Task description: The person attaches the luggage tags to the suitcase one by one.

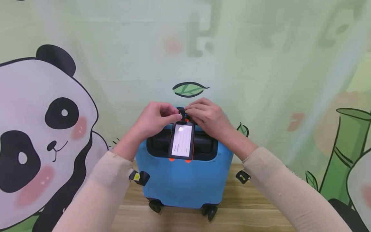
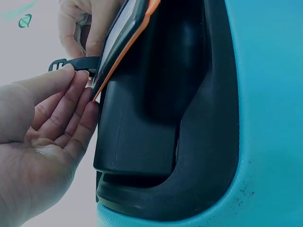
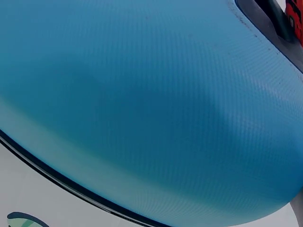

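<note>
A blue suitcase [image 1: 185, 183] stands upright, its top face fitted with a black recessed handle section [image 1: 158, 143]. Against it hangs a luggage tag [image 1: 182, 140] with a white lined card, a black frame and orange edging. My left hand [image 1: 152, 120] pinches the tag's black strap [image 2: 83, 64] between thumb and fingers, close to its slotted buckle [image 2: 57, 65]. From the other side, the right hand [image 1: 209, 116] holds the strap with its fingertips, partly hidden behind the tag in the left wrist view. Only the suitcase's blue shell [image 3: 165, 109] fills most of the right wrist view.
Black wheels [image 1: 155, 206] carry the suitcase on a wood-grain surface [image 1: 249, 206]. Close behind it is a pale green backdrop [image 1: 130, 64] printed with pandas, leaves and bamboo. A black wrist device [image 1: 139, 178] sits at the left sleeve, another [image 1: 242, 177] at the right.
</note>
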`<control>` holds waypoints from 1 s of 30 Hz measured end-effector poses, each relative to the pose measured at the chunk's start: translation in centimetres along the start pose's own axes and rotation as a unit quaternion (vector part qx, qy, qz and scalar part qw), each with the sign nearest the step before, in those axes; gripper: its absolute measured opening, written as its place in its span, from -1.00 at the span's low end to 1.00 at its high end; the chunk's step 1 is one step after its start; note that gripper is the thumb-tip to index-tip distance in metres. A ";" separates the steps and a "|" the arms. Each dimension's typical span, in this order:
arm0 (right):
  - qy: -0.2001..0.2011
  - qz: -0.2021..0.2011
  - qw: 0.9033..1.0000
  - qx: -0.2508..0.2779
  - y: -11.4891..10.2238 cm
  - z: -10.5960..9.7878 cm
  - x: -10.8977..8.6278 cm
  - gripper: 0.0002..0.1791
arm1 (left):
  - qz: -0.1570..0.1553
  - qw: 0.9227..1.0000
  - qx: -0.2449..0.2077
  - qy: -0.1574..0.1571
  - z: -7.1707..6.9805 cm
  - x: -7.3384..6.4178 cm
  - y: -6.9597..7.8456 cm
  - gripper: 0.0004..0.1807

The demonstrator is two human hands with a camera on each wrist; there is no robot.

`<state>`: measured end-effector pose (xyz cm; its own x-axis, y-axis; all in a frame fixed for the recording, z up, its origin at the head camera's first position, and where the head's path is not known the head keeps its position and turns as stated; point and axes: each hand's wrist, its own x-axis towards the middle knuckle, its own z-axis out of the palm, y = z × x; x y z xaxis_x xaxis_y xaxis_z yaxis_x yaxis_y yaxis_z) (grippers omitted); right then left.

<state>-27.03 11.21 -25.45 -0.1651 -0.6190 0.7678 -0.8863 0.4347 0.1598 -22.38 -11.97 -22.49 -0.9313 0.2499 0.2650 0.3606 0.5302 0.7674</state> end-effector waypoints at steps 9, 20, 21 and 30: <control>0.000 -0.001 1.000 -0.008 0.0 -0.1 0.1 -0.77 | -0.006 1.000 0.001 -0.023 -0.4 0.6 0.0 -0.76; -0.004 0.000 1.000 -0.013 0.0 -0.3 -0.2 -0.77 | -0.027 0.997 -0.012 -0.077 -1.3 1.7 0.0 -0.73; -0.004 -0.002 1.000 -0.012 0.0 -0.3 -0.2 -0.78 | -0.029 0.996 -0.011 -0.083 -1.4 1.8 0.0 -0.73; 0.009 -0.007 1.000 0.000 -0.1 -0.2 -0.1 -0.82 | -0.051 0.991 0.004 -0.120 -2.2 2.2 0.8 -0.71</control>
<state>-26.82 11.38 -25.44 -0.1444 -0.6128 0.7769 -0.8884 0.4261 0.1710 -24.23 -12.81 -20.04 -0.9239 0.3807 0.0390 0.2671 0.5686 0.7780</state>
